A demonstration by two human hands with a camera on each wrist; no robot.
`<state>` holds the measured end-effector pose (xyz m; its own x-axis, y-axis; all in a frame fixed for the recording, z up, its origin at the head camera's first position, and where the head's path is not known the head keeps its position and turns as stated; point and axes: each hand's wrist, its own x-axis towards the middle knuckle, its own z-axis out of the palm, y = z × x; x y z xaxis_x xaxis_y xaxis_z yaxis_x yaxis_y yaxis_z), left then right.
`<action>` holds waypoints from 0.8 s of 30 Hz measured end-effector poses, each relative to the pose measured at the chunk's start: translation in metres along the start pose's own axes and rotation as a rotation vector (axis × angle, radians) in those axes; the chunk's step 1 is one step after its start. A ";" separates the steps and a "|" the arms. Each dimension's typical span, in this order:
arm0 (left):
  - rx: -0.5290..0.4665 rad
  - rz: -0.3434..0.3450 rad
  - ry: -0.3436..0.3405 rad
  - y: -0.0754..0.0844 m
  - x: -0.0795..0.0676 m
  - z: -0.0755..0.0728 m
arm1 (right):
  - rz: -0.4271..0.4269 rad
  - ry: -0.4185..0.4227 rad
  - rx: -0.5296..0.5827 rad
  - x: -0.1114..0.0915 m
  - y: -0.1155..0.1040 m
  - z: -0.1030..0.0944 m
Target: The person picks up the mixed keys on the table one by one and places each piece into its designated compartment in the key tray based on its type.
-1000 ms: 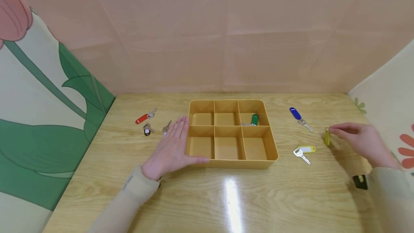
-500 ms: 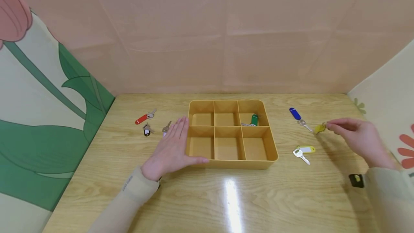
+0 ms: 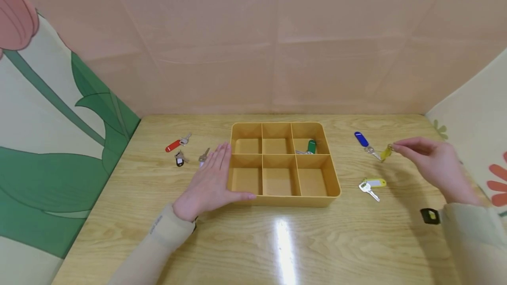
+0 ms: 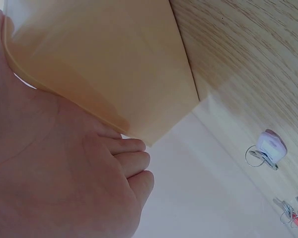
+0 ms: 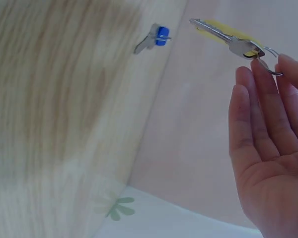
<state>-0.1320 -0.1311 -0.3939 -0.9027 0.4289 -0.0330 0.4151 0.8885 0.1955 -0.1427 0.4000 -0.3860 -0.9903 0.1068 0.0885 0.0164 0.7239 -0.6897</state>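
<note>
The right hand's [image 3: 445, 164] fingers [image 5: 270, 99] pinch a ring [image 5: 273, 64] against the thumb, so its key [image 5: 238, 47] and yellow tag [image 5: 216, 30] dangle free; holding just the ring probably keeps both from being covered. This set is in the air, right of the tray [image 3: 299, 201], near the blue tag [image 3: 361, 139]. The left hand [image 3: 207, 184] grips nothing: its fingers lie straight along the tray's left side, thumb over the near rim, presumably to steady it. The far right compartment holds a green tag [image 3: 312, 146] with its key. On the worktop [image 3: 317, 245], a second yellow tag [image 3: 377, 183] lies right of the tray; red [image 3: 173, 146] and black [image 3: 180, 162] tags lie left, near a pale tag [image 4: 270, 146] partly hidden by the left hand in the head view, seemingly spread for easy picking.
</note>
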 end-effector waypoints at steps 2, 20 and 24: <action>0.001 0.000 -0.001 0.000 0.000 0.000 | -0.008 0.002 0.011 -0.001 -0.003 0.000; -0.012 0.002 0.001 0.001 0.000 0.000 | 0.000 0.007 0.174 -0.002 -0.019 0.005; -0.019 -0.001 0.003 0.001 -0.001 0.000 | -0.010 0.001 0.205 -0.002 -0.022 0.008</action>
<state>-0.1310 -0.1309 -0.3932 -0.9034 0.4277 -0.0306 0.4121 0.8857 0.2136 -0.1419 0.3786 -0.3763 -0.9901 0.1013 0.0968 -0.0219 0.5710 -0.8207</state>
